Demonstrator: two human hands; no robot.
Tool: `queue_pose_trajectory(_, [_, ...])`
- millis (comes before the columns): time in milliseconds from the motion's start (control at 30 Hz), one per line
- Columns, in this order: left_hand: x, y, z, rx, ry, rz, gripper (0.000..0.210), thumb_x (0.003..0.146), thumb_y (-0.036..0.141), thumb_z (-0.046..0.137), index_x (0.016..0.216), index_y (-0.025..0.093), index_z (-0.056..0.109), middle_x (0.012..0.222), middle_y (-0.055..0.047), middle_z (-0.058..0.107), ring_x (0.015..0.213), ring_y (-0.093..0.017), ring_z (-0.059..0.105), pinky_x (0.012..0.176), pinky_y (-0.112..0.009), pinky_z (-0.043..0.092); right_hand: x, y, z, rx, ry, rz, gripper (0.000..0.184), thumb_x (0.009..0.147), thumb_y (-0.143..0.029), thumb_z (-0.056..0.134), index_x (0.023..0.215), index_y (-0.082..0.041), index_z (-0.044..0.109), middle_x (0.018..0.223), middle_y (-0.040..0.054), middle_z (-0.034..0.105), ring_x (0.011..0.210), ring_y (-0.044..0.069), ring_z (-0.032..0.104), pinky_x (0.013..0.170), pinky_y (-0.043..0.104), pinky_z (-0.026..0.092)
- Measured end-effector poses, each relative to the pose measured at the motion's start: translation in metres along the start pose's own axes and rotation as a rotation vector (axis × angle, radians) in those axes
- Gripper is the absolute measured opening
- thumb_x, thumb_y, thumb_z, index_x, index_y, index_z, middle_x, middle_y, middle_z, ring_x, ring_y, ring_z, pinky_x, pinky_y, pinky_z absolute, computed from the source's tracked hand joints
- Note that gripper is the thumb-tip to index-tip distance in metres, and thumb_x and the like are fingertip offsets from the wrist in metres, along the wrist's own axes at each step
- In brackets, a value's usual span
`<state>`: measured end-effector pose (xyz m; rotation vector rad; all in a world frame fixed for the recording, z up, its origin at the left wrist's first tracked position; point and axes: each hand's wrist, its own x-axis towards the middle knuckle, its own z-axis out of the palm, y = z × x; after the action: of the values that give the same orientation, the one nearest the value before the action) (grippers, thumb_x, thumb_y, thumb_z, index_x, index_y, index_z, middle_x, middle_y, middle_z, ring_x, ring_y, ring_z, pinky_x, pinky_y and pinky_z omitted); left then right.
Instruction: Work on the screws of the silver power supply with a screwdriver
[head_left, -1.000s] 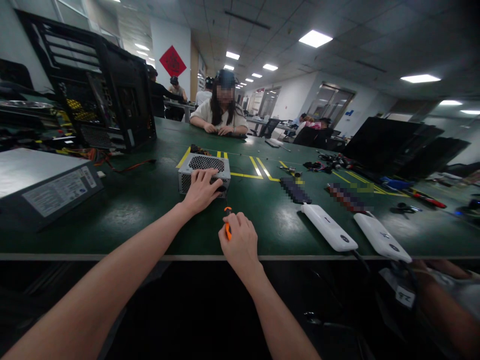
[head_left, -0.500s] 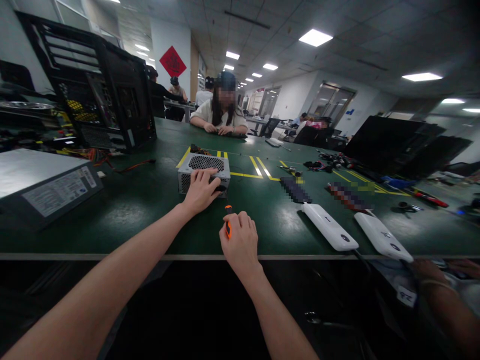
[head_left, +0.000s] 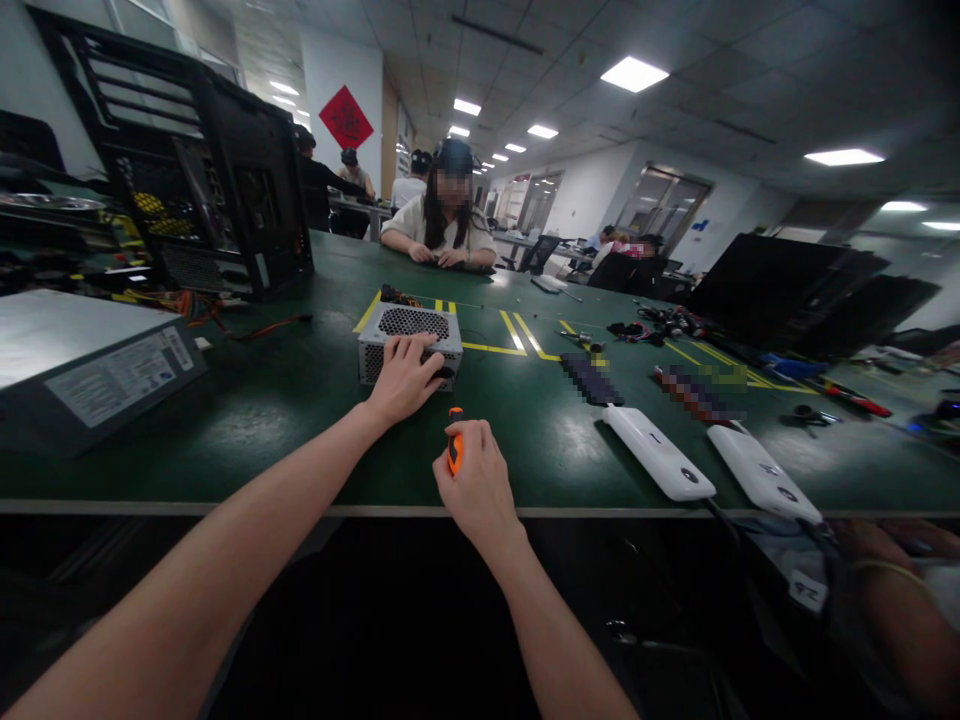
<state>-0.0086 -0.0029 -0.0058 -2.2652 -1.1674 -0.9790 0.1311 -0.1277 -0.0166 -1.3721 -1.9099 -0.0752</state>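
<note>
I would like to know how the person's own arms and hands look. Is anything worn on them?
The left hand and right hand wear no gloves, and no rings show. The left forearm and right forearm are bare too: no sleeve, watch, bracelet or cable in view. The upper arms are outside the picture, so sleeves there cannot be judged.

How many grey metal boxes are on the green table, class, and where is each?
2. A small perforated box under the left hand; a labelled box at the picture's left edge. Others could hide behind the black case.
</note>
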Motion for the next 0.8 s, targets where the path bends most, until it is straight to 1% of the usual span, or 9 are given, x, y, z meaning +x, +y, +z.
queue_pose_trajectory(67, [-0.0001,0.0001,0.0001,0.019,0.005,0.003,0.013,0.078,0.025,0.057,0.090,0.021,0.059,0.124,-0.013,0.048,0.116,-0.031,0.041,0.093,-0.050,0.030,-0.0026,0.0022,0.0025,0.003,0.031,0.013,0.018,0.080,-0.016,0.043,0.097,-0.018,0.046,0.090,0.0062,0.056,0.081,0.018,0.057,0.070,0.031,0.047])
queue_pose_trajectory(167, [-0.0001,0.0000,0.0004,0.033,0.006,0.005,0.014,0.078,0.027,0.057,0.090,0.020,0.058,0.124,-0.013,0.047,0.116,-0.030,0.041,0.093,-0.049,0.030,-0.0058,0.0050,0.0058,-0.023,0.081,0.072,0.015,0.086,-0.023,0.041,0.099,-0.017,0.046,0.083,0.0046,0.060,0.073,0.018,0.060,0.063,0.029,0.047])
queue_pose_trajectory(233, [-0.0003,-0.0002,0.0009,0.027,0.003,0.002,0.014,0.078,0.026,0.058,0.091,0.021,0.059,0.124,-0.013,0.047,0.116,-0.031,0.041,0.093,-0.050,0.030,-0.0061,0.0052,0.0061,-0.057,0.100,0.099,0.015,0.087,-0.025,0.040,0.098,-0.018,0.047,0.079,0.0040,0.060,0.070,0.018,0.060,0.062,0.028,0.046])
queue_pose_trajectory(300, [-0.0006,-0.0003,0.0013,0.023,0.002,-0.001,0.015,0.077,0.025,0.058,0.091,0.021,0.059,0.124,-0.014,0.048,0.116,-0.031,0.041,0.093,-0.051,0.030,-0.0047,0.0040,0.0047,-0.079,0.102,0.086,0.013,0.087,-0.025,0.040,0.096,-0.018,0.048,0.080,0.0042,0.059,0.072,0.018,0.059,0.064,0.029,0.046])
queue_pose_trajectory(367, [-0.0008,-0.0003,0.0016,0.029,0.002,-0.001,0.014,0.077,0.025,0.058,0.091,0.021,0.059,0.124,-0.013,0.048,0.116,-0.031,0.041,0.093,-0.050,0.030,-0.0026,0.0020,0.0027,-0.085,0.094,0.054,0.012,0.085,-0.022,0.041,0.094,-0.018,0.049,0.085,0.0056,0.057,0.076,0.018,0.057,0.068,0.031,0.047])
queue_pose_trajectory(467, [-0.0008,-0.0003,0.0014,0.034,0.004,0.000,0.013,0.077,0.025,0.058,0.090,0.021,0.058,0.124,-0.013,0.048,0.116,-0.030,0.041,0.093,-0.050,0.030,-0.0008,0.0003,0.0012,-0.049,0.100,0.023,0.019,0.079,-0.016,0.044,0.097,-0.017,0.048,0.095,0.0079,0.051,0.085,0.019,0.055,0.071,0.033,0.049])
queue_pose_trajectory(533, [-0.0006,-0.0003,0.0011,0.030,0.004,0.000,0.012,0.078,0.025,0.057,0.089,0.021,0.058,0.124,-0.013,0.048,0.116,-0.030,0.041,0.093,-0.050,0.030,-0.0017,0.0008,0.0022,-0.018,0.118,0.018,0.021,0.079,-0.014,0.044,0.100,-0.017,0.048,0.097,0.0081,0.049,0.087,0.019,0.055,0.072,0.032,0.050])
queue_pose_trajectory(667, [-0.0005,-0.0002,0.0009,0.023,0.007,0.002,0.011,0.079,0.025,0.056,0.088,0.020,0.058,0.124,-0.014,0.048,0.117,-0.030,0.040,0.094,-0.049,0.030,-0.0051,0.0037,0.0054,-0.046,0.143,0.009,0.018,0.088,-0.018,0.040,0.101,-0.016,0.052,0.092,0.0073,0.053,0.081,0.016,0.057,0.068,0.028,0.050])
queue_pose_trajectory(800, [-0.0008,-0.0007,0.0011,0.035,0.010,0.005,0.012,0.080,0.027,0.056,0.089,0.020,0.057,0.124,-0.012,0.048,0.117,-0.029,0.040,0.094,-0.048,0.030,-0.0041,0.0034,0.0047,-0.092,0.113,0.053,0.022,0.091,-0.022,0.036,0.102,-0.016,0.055,0.087,0.0064,0.055,0.073,0.015,0.058,0.061,0.026,0.049])
